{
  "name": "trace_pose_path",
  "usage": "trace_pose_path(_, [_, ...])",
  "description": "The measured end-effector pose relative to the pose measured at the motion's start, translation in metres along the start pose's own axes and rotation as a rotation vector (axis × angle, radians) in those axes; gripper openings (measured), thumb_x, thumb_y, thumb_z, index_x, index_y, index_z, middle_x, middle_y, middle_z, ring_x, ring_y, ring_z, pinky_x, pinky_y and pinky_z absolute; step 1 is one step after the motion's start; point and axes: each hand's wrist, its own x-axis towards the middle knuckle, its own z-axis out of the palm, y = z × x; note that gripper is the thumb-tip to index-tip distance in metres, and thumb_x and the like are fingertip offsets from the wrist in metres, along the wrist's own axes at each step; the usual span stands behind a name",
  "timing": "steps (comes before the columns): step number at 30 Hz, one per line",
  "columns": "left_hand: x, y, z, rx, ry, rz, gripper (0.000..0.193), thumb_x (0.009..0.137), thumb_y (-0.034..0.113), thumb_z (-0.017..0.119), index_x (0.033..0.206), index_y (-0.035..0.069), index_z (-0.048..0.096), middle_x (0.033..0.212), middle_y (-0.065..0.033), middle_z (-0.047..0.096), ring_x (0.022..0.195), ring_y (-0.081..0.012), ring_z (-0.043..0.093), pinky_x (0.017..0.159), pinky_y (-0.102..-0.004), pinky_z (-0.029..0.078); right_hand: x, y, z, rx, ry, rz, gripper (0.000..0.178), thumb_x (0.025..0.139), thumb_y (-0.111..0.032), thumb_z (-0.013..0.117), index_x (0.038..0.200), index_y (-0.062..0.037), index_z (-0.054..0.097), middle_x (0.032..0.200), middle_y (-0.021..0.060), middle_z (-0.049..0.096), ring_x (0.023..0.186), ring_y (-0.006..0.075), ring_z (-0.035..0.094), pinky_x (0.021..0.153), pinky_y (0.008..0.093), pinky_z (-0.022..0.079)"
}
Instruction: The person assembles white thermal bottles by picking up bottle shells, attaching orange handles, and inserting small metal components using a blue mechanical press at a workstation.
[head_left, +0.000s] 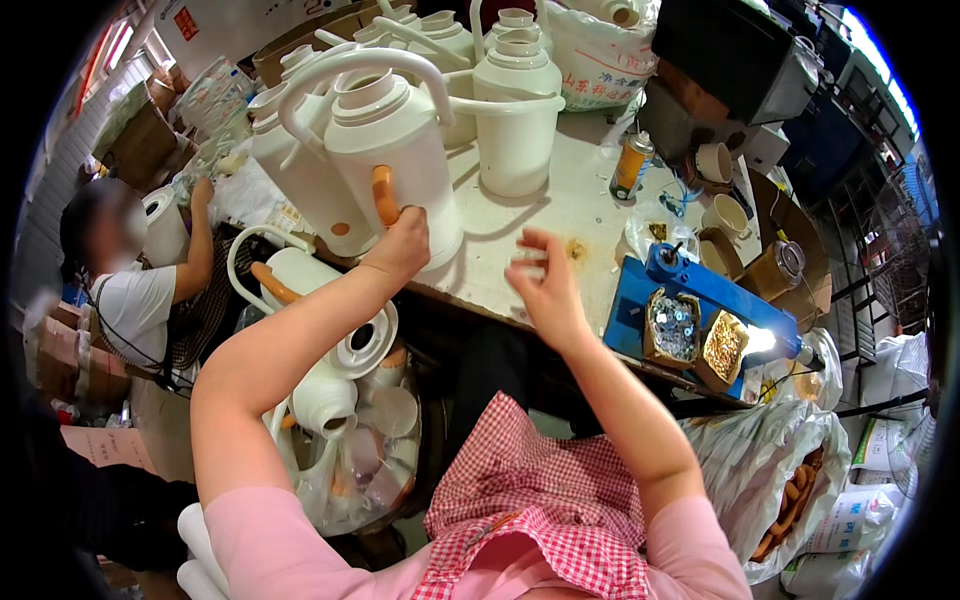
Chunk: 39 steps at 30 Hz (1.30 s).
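Observation:
A white plastic thermos jug body with a white carrying bail stands at the front edge of the table. An orange-brown side handle sits upright against its wall. My left hand is closed at the lower end of that handle, its fingertips partly hidden. My right hand hangs over the table to the right of the jug, fingers apart and slightly blurred, with nothing in it. Another white jug body stands behind, and one with a brown spot leans close on the left.
A blue bench tool with a lit lamp stands at the right, beside boxes of silver parts and brass-coloured parts. A spray can is behind. Brown handles fill a bag lower right. A co-worker sits left.

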Motion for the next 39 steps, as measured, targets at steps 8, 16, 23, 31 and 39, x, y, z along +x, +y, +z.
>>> trace_pose_path(8, [0.033,-0.008,0.049,-0.006,-0.242,-0.038,0.020,0.085,0.021,0.064,0.096,0.015,0.080,0.098,-0.0031,0.070,0.107,-0.0230,0.055,0.092,-0.0398,0.032,0.196,-0.038,0.020,-0.824,0.360,-0.736,0.044,0.081,-0.013,0.071,0.121,-0.0014,0.057,0.115,0.0196,0.061,0.110,0.0365,0.057,0.100,0.0466,0.043])
trace_pose_path(16, [-0.028,-0.022,-0.009,-0.861,0.506,-0.323,0.061,0.077,0.025,0.078,0.132,0.009,0.057,0.134,-0.0102,0.056,0.121,-0.0300,0.054,0.110,-0.0509,0.037,0.158,-0.057,-0.012,-0.680,0.426,-0.828,0.023,0.075,-0.016,0.080,0.081,-0.0061,0.060,0.079,0.0138,0.062,0.078,0.0359,0.061,0.069,0.0476,0.044])
trace_pose_path(23, [-0.072,-0.026,-0.145,-1.363,1.153,-0.725,0.091,0.079,0.039,0.086,0.145,-0.001,0.037,0.138,-0.0215,0.045,0.114,-0.0314,0.053,0.097,-0.0424,0.046,0.001,-0.128,-0.042,-0.235,-0.061,-0.464,0.015,0.084,-0.009,0.073,0.088,-0.0037,0.060,0.067,0.0099,0.056,0.063,0.0180,0.052,0.059,0.0344,0.044])
trace_pose_path(31, [-0.129,0.079,-0.185,-2.061,0.643,-1.082,0.029,0.100,0.007,0.053,0.129,0.004,0.058,0.112,-0.0070,0.051,0.075,-0.0076,0.049,0.059,-0.0188,0.038,-0.167,-0.010,-0.094,-0.404,-0.539,0.297,0.124,0.065,-0.047,0.092,0.154,0.0034,0.023,0.148,0.0276,0.044,0.140,0.0358,0.045,0.118,0.0411,0.035])
trace_pose_path(39, [-0.126,0.122,-0.056,-1.485,0.090,-0.915,0.032,0.103,0.017,0.051,0.133,0.006,0.059,0.129,-0.0092,0.060,0.118,-0.0249,0.058,0.100,-0.0391,0.046,-0.168,0.001,-0.122,-0.355,-0.677,0.217,0.117,0.062,-0.040,0.093,0.154,-0.0044,0.031,0.142,0.0253,0.053,0.129,0.0369,0.055,0.110,0.0415,0.044])
